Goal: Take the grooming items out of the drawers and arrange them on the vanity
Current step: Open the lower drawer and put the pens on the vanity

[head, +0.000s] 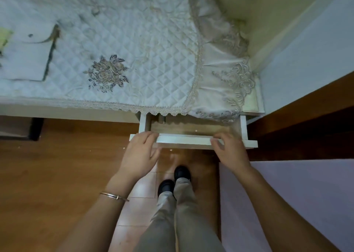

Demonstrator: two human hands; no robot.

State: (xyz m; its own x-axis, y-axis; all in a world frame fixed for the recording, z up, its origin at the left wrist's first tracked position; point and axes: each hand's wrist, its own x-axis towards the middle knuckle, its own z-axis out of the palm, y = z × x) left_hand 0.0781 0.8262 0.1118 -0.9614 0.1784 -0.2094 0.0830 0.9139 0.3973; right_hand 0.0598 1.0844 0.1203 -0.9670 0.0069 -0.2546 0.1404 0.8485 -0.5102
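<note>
Below the quilted tabletop (pixel 134 41), both hands, left hand (pixel 140 156) and right hand (pixel 229 152), clasp the part-open drawer (pixel 191 139); no grooming items are visible yet.

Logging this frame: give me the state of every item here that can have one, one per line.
drawer: partly pulled out, visible part of its floor bare apart from a small speck.
left hand: fingers curled over the drawer front's left end.
right hand: fingers on the drawer front's right end.
quilted cover: spread flat over the vanity top, lace edge hanging over the drawer.
bracelet: worn on the left wrist.
</note>
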